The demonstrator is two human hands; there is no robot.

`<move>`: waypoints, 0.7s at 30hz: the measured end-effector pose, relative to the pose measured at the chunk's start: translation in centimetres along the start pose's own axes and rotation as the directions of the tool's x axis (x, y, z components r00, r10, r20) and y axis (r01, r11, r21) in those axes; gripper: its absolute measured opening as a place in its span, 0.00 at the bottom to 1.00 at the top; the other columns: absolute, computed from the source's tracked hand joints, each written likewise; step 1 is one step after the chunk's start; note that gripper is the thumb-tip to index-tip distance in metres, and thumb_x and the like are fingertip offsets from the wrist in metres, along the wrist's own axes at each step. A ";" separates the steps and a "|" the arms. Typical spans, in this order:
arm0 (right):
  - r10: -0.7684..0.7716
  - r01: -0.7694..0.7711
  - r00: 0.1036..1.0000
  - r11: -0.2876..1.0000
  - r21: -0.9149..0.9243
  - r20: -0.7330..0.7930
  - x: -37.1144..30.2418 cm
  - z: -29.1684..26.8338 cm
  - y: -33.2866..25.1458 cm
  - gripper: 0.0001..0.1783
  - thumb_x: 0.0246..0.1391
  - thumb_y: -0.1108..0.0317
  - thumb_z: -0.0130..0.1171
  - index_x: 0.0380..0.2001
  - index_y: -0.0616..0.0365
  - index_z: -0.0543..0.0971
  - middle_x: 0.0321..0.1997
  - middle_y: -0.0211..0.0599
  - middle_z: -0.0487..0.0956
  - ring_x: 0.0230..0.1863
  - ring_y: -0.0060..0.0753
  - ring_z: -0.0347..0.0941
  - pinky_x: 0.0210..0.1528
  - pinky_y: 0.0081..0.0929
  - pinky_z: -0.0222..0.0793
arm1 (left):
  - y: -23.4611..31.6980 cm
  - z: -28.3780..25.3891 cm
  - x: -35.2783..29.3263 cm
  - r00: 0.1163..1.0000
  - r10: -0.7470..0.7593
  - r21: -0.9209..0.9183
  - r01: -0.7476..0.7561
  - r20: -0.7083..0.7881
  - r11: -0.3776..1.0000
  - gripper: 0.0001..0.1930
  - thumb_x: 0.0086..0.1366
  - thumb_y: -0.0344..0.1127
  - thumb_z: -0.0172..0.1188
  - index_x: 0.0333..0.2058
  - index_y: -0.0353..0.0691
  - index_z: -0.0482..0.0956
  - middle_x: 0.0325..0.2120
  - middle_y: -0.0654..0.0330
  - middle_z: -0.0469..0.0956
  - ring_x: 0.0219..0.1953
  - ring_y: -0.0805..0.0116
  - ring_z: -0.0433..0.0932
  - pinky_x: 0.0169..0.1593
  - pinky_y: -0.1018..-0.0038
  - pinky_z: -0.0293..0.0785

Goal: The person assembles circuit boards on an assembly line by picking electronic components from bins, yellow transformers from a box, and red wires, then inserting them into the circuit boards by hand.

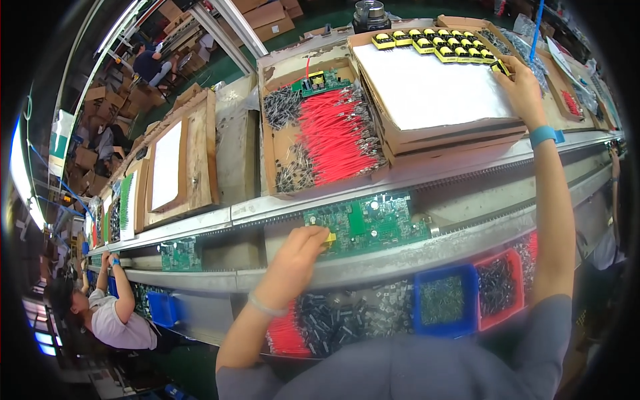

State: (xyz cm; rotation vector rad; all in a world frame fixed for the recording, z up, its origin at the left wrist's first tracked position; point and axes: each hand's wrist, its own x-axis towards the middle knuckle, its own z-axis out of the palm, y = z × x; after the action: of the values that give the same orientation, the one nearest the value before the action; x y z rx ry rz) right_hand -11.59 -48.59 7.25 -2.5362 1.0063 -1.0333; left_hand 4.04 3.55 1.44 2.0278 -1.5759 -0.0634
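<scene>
A green circuit board (pixel 363 223) lies in the conveyor channel in front of me. My left hand (pixel 297 252) is closed at the board's left end, its fingertips pinching a small yellow component (pixel 331 238) against the board. Further right and farther off, my right hand (pixel 522 87) is closed on a yellow-and-black transformer (pixel 499 67) at the right edge of a carton's white top sheet (pixel 427 90). Rows of similar transformers (pixel 460 50) stand on the far part of that sheet. The fingers partly hide both held parts.
Left of the carton, an open box (pixel 283 140) holds red-sleeved leads (pixel 337 137), small parts and another board (pixel 320 83). Along the near side are loose black components (pixel 337 317), a blue bin (pixel 445 303) and a red bin (pixel 499 287). A co-worker (pixel 123 317) works at the left.
</scene>
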 end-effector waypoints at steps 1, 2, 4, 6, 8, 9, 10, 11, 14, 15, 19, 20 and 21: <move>-0.015 0.015 1.000 1.000 0.000 -0.001 0.1 0.0 0.1 0.23 0.57 0.63 0.65 0.55 0.60 0.80 0.50 0.52 0.84 0.50 0.52 0.82 0.54 0.40 0.75 | 0.0 0.1 -0.1 1.000 -0.001 0.000 0.001 -0.001 1.000 0.19 0.58 0.19 0.65 0.50 0.32 0.80 0.46 0.50 0.80 0.47 0.49 0.80 0.50 0.62 0.78; -0.016 0.016 1.000 1.000 0.000 -0.001 -0.1 0.1 0.2 0.23 0.57 0.63 0.65 0.55 0.60 0.80 0.50 0.52 0.84 0.50 0.52 0.82 0.54 0.40 0.75 | 0.0 0.2 -0.1 1.000 0.006 0.010 -0.006 0.004 1.000 0.19 0.58 0.18 0.65 0.50 0.32 0.80 0.46 0.50 0.80 0.47 0.49 0.80 0.51 0.62 0.78; -0.031 0.041 0.997 0.990 0.132 -0.077 -0.4 0.2 -0.2 0.22 0.57 0.65 0.65 0.54 0.61 0.80 0.49 0.49 0.85 0.48 0.46 0.83 0.52 0.37 0.76 | 0.0 0.5 -0.4 1.000 0.010 0.024 -0.010 0.004 1.000 0.20 0.57 0.17 0.64 0.50 0.32 0.79 0.46 0.50 0.80 0.47 0.49 0.80 0.51 0.62 0.78; -0.036 0.049 0.995 0.988 0.145 -0.089 -0.4 0.4 -0.1 0.21 0.58 0.65 0.65 0.53 0.61 0.80 0.48 0.48 0.86 0.47 0.43 0.84 0.52 0.35 0.76 | 0.3 1.3 -0.8 0.998 -0.047 0.071 0.050 -0.035 0.996 0.21 0.56 0.15 0.62 0.49 0.32 0.79 0.46 0.49 0.80 0.48 0.49 0.80 0.51 0.62 0.78; -0.038 0.054 0.994 0.987 0.150 -0.103 -0.4 0.3 0.2 0.20 0.59 0.65 0.65 0.53 0.62 0.80 0.47 0.46 0.86 0.47 0.41 0.84 0.51 0.34 0.76 | 1.4 2.1 -0.6 0.996 -0.061 0.143 0.069 -0.063 0.987 0.21 0.55 0.15 0.61 0.49 0.31 0.79 0.46 0.49 0.80 0.47 0.49 0.80 0.51 0.61 0.78; -0.033 0.052 0.992 0.986 0.158 -0.124 -0.5 0.1 0.0 0.20 0.59 0.65 0.66 0.52 0.62 0.80 0.47 0.45 0.86 0.46 0.38 0.84 0.50 0.32 0.76 | 1.8 2.3 -0.6 0.993 -0.077 0.216 0.095 -0.091 0.972 0.22 0.55 0.14 0.60 0.50 0.31 0.79 0.46 0.49 0.80 0.47 0.49 0.80 0.52 0.61 0.78; -0.027 0.051 0.989 0.985 0.164 -0.145 -0.5 -0.1 -0.2 0.20 0.59 0.64 0.67 0.52 0.63 0.80 0.46 0.44 0.86 0.45 0.35 0.84 0.50 0.30 0.76 | 1.8 2.3 -0.5 0.993 -0.075 0.211 0.093 -0.093 0.973 0.22 0.55 0.14 0.60 0.50 0.31 0.79 0.46 0.49 0.80 0.47 0.49 0.80 0.52 0.61 0.78; -0.029 0.052 0.989 0.986 0.156 -0.147 -0.6 -0.5 -0.2 0.20 0.59 0.64 0.67 0.52 0.63 0.80 0.46 0.44 0.86 0.45 0.35 0.84 0.50 0.30 0.76 | 1.6 2.3 -0.4 0.993 -0.076 0.169 0.090 -0.087 0.982 0.21 0.55 0.15 0.61 0.49 0.31 0.79 0.46 0.49 0.81 0.46 0.49 0.80 0.51 0.61 0.78; -0.132 0.199 0.964 0.933 0.298 -0.232 -2.4 -2.1 -3.7 0.17 0.63 0.74 0.64 0.53 0.68 0.79 0.44 0.29 0.83 0.43 0.18 0.77 0.48 0.18 0.74 | 1.0 1.8 -0.3 0.996 -0.068 0.155 0.076 -0.058 0.985 0.21 0.55 0.18 0.59 0.50 0.31 0.79 0.46 0.50 0.81 0.46 0.50 0.79 0.51 0.61 0.77; -0.210 0.270 0.954 0.909 0.316 -0.214 -4.0 -2.8 -5.6 0.16 0.62 0.75 0.64 0.53 0.67 0.79 0.44 0.30 0.83 0.43 0.18 0.77 0.48 0.18 0.74 | 0.9 2.1 -0.3 0.998 -0.064 0.184 0.068 -0.028 0.981 0.21 0.55 0.21 0.57 0.50 0.31 0.79 0.46 0.51 0.80 0.47 0.51 0.78 0.52 0.62 0.77; -0.575 0.455 0.818 0.673 0.582 0.025 -12.2 -3.8 -13.7 0.19 0.52 0.85 0.65 0.47 0.59 0.81 0.46 0.37 0.83 0.47 0.29 0.81 0.49 0.25 0.78 | 0.9 1.7 -0.8 0.997 -0.031 0.245 0.049 -0.074 0.968 0.20 0.56 0.22 0.58 0.49 0.32 0.80 0.46 0.52 0.81 0.48 0.52 0.77 0.52 0.62 0.75; -0.577 0.429 0.814 0.673 0.602 0.066 -15.0 -3.0 -15.2 0.21 0.50 0.86 0.66 0.47 0.57 0.81 0.47 0.39 0.83 0.48 0.38 0.82 0.49 0.29 0.81 | 0.8 1.6 -1.0 0.996 -0.037 0.248 0.057 -0.083 0.967 0.20 0.56 0.23 0.58 0.49 0.32 0.80 0.46 0.53 0.81 0.47 0.53 0.77 0.52 0.61 0.75; -0.669 0.518 0.738 0.644 0.562 0.087 -16.9 -2.6 -16.0 0.23 0.48 0.84 0.66 0.50 0.59 0.81 0.46 0.45 0.82 0.44 0.45 0.82 0.46 0.34 0.81 | 0.8 1.8 -0.8 0.995 -0.026 0.238 0.048 -0.093 0.970 0.20 0.56 0.23 0.59 0.50 0.32 0.80 0.45 0.53 0.81 0.47 0.53 0.77 0.53 0.61 0.74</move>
State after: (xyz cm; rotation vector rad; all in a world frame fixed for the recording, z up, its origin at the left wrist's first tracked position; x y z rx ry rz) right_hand -13.93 -25.28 7.09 -2.4643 -0.2374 -0.8572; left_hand 2.40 3.45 0.02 2.2101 -1.5523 0.2117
